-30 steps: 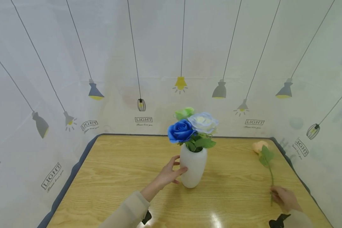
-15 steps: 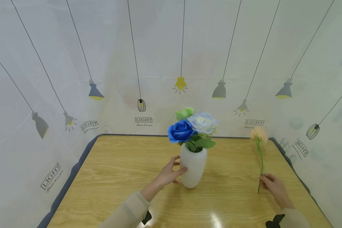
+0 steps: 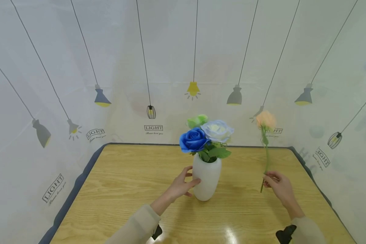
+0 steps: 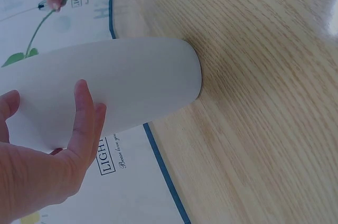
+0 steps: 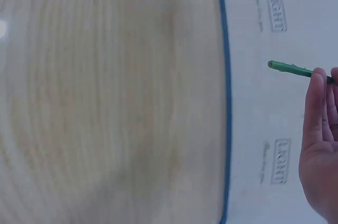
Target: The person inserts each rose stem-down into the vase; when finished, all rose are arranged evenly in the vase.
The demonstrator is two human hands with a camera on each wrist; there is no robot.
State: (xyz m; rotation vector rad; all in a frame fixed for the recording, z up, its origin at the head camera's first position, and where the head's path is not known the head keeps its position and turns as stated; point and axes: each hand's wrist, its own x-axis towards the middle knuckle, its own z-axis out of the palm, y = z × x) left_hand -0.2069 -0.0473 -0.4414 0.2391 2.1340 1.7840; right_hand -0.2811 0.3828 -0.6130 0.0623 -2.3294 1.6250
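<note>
A white vase (image 3: 206, 178) stands upright on the wooden table, holding a blue rose (image 3: 194, 140), a pale blue-white rose (image 3: 218, 131) and a light green bloom (image 3: 197, 120) among green leaves. My left hand (image 3: 180, 184) holds the vase's left side, thumb in front and fingers curved round behind. That same grip shows on the vase (image 4: 137, 81) in the left wrist view. To the right, my right hand (image 3: 280, 188) pinches a peach flower (image 3: 266, 121) low on its green stem, bloom up. The stem's cut end (image 5: 280, 66) sticks out past the fingertips in the right wrist view.
The wooden table (image 3: 134, 176) has a dark blue edge and is enclosed by a pale backdrop (image 3: 170, 51) printed with hanging lamps. The backdrop rises right behind the far edge.
My right hand has moved left and away from me, lifting the peach flower from the table's right side and tilting it upright. The left hand and the vase have stayed put.
</note>
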